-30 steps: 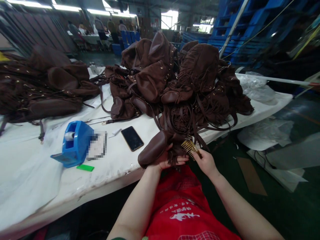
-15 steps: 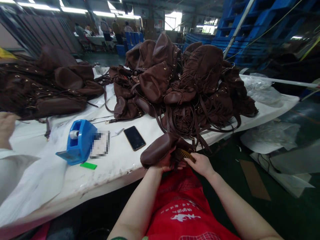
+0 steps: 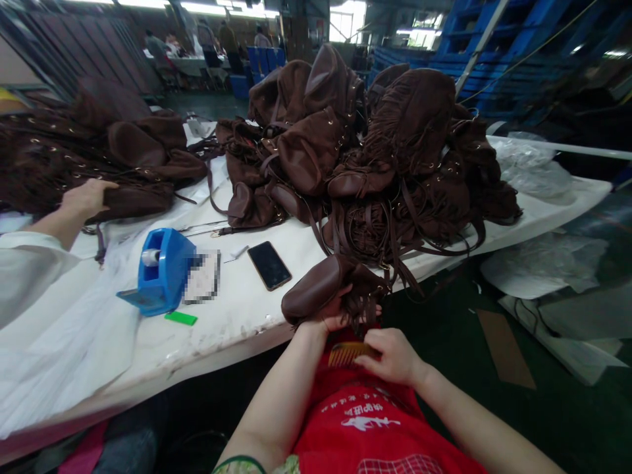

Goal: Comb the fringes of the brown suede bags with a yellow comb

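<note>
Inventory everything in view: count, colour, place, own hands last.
Bag piles: two, dark brown, white table
Separate bag: one, dark brown, front centre
Comb: one, amber, over apron
Phone: one, black, table centre
Tape dispenser: one, blue, left of phone
Pixelated item: one, whitish, beside dispenser
Small strip: one, green, before dispenser
Clear plastic: several, colourless, right side
Pallets: several, blue, upper right
People: several, muted clothing, background left
Co-worker's hand: one, white sleeve, left pile
Apron: one, red, wearer's front
Left hand: one, bare, at bag's fringe
Right hand: one, bare, holding comb

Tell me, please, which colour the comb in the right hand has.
The comb is yellowish brown; the head view shows it best.
</note>
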{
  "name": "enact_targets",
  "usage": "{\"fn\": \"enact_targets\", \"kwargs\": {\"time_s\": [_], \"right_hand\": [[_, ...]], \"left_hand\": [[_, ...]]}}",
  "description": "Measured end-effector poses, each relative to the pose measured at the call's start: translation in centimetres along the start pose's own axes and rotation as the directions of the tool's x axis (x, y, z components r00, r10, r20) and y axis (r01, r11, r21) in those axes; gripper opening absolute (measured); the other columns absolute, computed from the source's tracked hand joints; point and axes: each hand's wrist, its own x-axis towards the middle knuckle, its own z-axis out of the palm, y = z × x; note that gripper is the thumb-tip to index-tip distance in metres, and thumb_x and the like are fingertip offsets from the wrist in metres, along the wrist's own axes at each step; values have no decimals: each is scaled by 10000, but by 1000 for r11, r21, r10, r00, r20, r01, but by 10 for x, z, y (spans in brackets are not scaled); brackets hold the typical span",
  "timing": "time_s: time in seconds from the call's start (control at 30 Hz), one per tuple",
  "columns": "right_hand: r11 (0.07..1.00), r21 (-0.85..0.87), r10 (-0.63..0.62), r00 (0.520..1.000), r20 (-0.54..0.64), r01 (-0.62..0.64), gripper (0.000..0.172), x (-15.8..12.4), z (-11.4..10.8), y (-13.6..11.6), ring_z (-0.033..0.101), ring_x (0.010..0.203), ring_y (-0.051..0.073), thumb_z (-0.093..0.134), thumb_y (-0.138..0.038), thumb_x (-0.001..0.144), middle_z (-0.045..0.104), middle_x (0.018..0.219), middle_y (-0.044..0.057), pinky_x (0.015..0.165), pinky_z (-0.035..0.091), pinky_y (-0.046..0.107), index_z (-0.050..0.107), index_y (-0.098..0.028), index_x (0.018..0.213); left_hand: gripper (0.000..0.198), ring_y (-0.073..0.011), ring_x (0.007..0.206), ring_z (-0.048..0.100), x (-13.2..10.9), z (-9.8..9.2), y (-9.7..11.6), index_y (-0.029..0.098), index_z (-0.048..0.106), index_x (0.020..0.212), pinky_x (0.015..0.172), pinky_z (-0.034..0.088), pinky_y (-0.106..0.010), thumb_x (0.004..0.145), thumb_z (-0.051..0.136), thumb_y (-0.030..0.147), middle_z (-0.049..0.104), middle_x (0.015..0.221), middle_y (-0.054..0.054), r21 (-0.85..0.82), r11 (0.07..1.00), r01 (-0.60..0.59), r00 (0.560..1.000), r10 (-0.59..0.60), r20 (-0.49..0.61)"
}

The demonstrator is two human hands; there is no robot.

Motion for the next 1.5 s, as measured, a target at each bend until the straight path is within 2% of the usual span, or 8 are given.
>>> {"fn": "enact_targets", "kwargs": {"time_s": [0.1, 0.2, 0.4, 0.73, 0.93, 1.07, 1.2, 1.5], "right_hand": [[969, -65, 215, 940, -266, -240, 483, 9, -9, 29, 530, 592, 144, 410, -581, 920, 576, 649, 27, 561, 296, 270, 552, -188, 677], [931, -169, 249, 902, -354, -323, 504, 20, -11, 53, 544, 603, 155, 393, -597, 922, 588, 662, 39, 554, 284, 276, 553, -190, 673], [935, -250, 199, 956, -217, -251, 480, 25, -3, 56, 567, 630, 163, 391, -572, 934, 613, 687, 38, 542, 269, 279, 571, -192, 702], [981, -159, 123, 991, 55, -113, 397, 3, 1, 24, 593, 672, 169, 468, -524, 913, 660, 746, 31, 581, 327, 273, 596, -194, 732], [977, -84, -173, 956, 239, 198, 425, -9, 6, -11, 549, 602, 150, 472, -565, 888, 627, 678, 15, 549, 307, 269, 597, -209, 693], [997, -72, -26, 999, -45, 23, 466, 2, -13, 9, 535, 600, 149, 421, -569, 916, 599, 660, 26, 566, 321, 267, 572, -197, 679], [948, -124, 231, 902, -363, -293, 496, 29, -25, 46, 553, 618, 167, 384, -593, 927, 589, 656, 40, 566, 312, 274, 548, -193, 685], [950, -193, 211, 962, -176, -244, 466, 36, -3, 46, 599, 662, 184, 399, -577, 926, 651, 734, 53, 564, 327, 271, 609, -196, 759]], "left_hand": [[456, -253, 1015, 635, -1, 4, 1, 149, 445, 1325, 945, 451, -443, 937, 366, 375, 668, 1067, -128, 11, 999, -43, 998, 44, -39], [459, -259, 986, 641, -1, 7, 2, 152, 461, 1306, 934, 457, -456, 932, 363, 399, 671, 1040, -122, -3, 999, -34, 999, 34, -36], [399, -253, 958, 647, -2, 1, 5, 194, 509, 1259, 891, 480, -428, 925, 396, 379, 688, 981, -81, -16, 999, -51, 997, 50, -65], [394, -274, 1021, 626, 1, 4, 2, 190, 534, 1218, 938, 436, -486, 917, 389, 399, 674, 1056, -120, 56, 993, -100, 987, 106, -123], [420, -277, 1047, 608, -4, 18, 6, 154, 564, 1143, 963, 408, -492, 921, 288, 379, 652, 1101, -155, 81, 996, -23, 999, 26, -33], [401, -281, 1012, 620, -4, 19, 5, 179, 579, 1116, 948, 420, -503, 921, 300, 390, 668, 1056, -127, 82, 995, -58, 996, 62, -56], [391, -292, 976, 629, -2, 20, 3, 147, 597, 1093, 938, 433, -490, 919, 327, 369, 676, 990, -130, 78, 992, -99, 992, 105, -74], [361, -284, 1019, 618, 4, 7, 1, 168, 568, 1156, 944, 441, -486, 901, 372, 332, 670, 991, -131, 103, 987, -126, 989, 134, -66]]}}
